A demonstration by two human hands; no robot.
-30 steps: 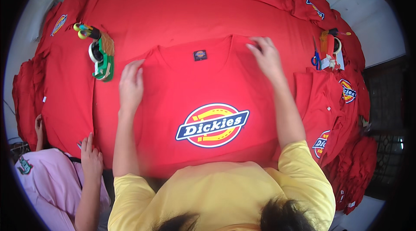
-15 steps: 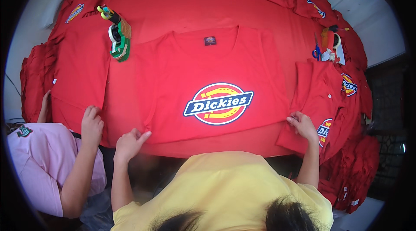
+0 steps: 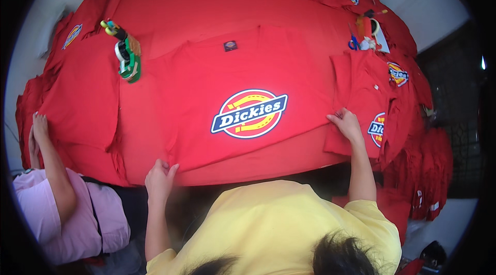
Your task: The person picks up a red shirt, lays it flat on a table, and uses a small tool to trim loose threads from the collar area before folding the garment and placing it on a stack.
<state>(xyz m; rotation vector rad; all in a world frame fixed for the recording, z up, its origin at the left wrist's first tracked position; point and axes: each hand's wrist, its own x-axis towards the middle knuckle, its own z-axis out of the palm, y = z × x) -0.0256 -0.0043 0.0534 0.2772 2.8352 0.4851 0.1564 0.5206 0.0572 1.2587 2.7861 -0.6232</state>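
A red V-neck top (image 3: 206,73) lies spread on the table, with a round printed emblem (image 3: 249,114) crossed by a slanted blue band and a small dark neck label (image 3: 230,45). My left hand (image 3: 161,179) is closed at its lower left corner, thumb and fingers pinching the hem. At the lower right corner, my right hand (image 3: 347,124) pinches the hem between thumb and fingers. The lower edge runs slanted between both hands, higher on the right.
A green tape dispenser (image 3: 129,66) holding yellow-handled tools stands left of the top. Blue scissors (image 3: 353,42) and a tape roll (image 3: 375,27) sit at the far right. Red garments (image 3: 361,99) are stacked around the table edges. A co-worker in pink (image 3: 82,218) handles red cloth at left.
My left hand has come in closer to the lower left corner. My right hand stays on the right corner. The view has shifted, and the co-worker's near hand has moved left.
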